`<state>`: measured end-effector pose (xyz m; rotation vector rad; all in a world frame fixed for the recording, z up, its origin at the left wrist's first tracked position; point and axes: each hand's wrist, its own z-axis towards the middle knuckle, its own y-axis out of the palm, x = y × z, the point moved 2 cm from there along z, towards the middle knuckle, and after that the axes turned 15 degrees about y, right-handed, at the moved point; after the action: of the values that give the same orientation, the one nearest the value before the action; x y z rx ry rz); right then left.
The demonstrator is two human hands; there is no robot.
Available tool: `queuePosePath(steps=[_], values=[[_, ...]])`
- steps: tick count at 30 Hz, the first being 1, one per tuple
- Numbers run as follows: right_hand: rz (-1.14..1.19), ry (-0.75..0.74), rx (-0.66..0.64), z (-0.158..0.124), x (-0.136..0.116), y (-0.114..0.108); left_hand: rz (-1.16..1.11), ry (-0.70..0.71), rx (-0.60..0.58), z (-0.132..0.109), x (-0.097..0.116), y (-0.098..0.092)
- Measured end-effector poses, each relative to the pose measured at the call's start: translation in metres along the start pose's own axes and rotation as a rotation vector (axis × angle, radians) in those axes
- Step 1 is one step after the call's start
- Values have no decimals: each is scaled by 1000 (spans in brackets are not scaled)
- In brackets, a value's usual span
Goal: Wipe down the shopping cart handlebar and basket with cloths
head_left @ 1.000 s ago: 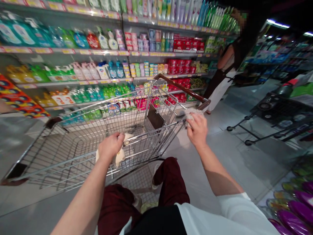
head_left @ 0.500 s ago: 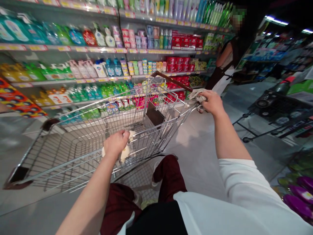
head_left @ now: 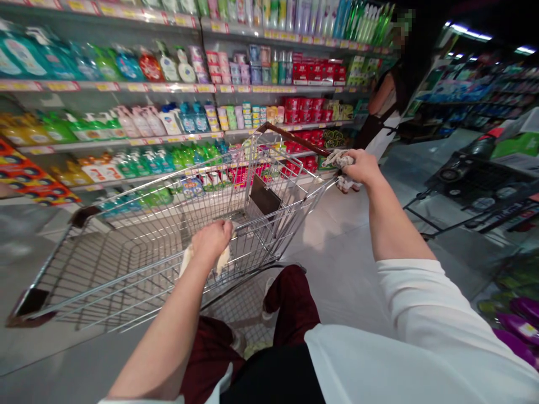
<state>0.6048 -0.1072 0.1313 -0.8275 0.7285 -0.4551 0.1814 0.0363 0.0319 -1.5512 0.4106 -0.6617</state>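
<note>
A metal shopping cart [head_left: 138, 280] with brown corners stands before me. Its brown handle [head_left: 290, 138] is at the upper right of the basket. My left hand [head_left: 213, 240] is closed over the near top rail, with a cream cloth [head_left: 223, 259] under it, hanging on both sides of the rail. At the right end of the handle, my right hand [head_left: 362, 166] is wrapped round a greyish patterned cloth [head_left: 340, 158] that lies against the handle. A dark flap [head_left: 265, 195] shows inside the cart.
Shelves [head_left: 168, 88] of bottles and boxes run behind the cart. A person [head_left: 385, 106] in a dark apron stands at the upper right. Farther right are a black cart [head_left: 458, 185] with goods and purple items [head_left: 522, 325]. My legs are close under the cart.
My left hand and the cream cloth have slid right along the near rail. My right hand remains at the handle's end with its cloth, slightly shifted.
</note>
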Motion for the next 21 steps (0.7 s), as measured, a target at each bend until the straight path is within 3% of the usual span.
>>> queuePosePath(steps=[5,11,16,21], values=[[188,79,82,-8,11,11,-64,28,17,13,25,3],[837,422,335,-30,33,53,-37,49,43,11,20,6],[1341,564,273,-58,24,103,-23,52,61,10,22,7],[1339,566,283,-101,8,128,8,79,71,10,20,10]])
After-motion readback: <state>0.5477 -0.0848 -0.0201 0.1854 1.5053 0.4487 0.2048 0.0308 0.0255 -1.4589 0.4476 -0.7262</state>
